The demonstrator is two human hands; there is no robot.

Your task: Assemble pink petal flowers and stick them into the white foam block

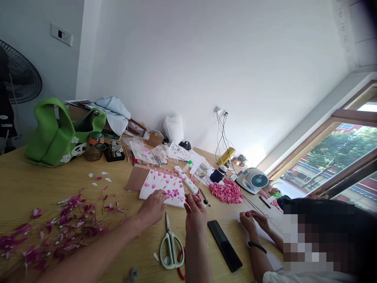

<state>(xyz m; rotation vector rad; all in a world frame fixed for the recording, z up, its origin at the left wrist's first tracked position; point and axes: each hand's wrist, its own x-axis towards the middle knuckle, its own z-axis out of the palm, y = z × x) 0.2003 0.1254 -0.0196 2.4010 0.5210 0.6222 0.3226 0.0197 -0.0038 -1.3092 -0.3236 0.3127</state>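
My left hand (154, 204) is over the near edge of a white sheet (150, 192) dotted with pink petals (173, 193). Its fingertips are drawn together beside the petals; whatever they hold is hidden. To the right, my right hand (196, 210) is raised with thumb and fingers pinched. A bit of pink shows at its fingertips, too small to make out clearly. Between my forearms lie scissors (170, 237) with pale green handles, blades pointing away from me. A white stick-like tool (187, 181) rests across the sheet's right side.
Loose magenta flowers on wires (73, 216) spread over the left. A black phone (224, 245) lies right of my arm. Beyond are a pink petal heap (226, 191), a small fan (253, 180) and a green bag (55, 137). Another person's hands (255, 222) work at the right.
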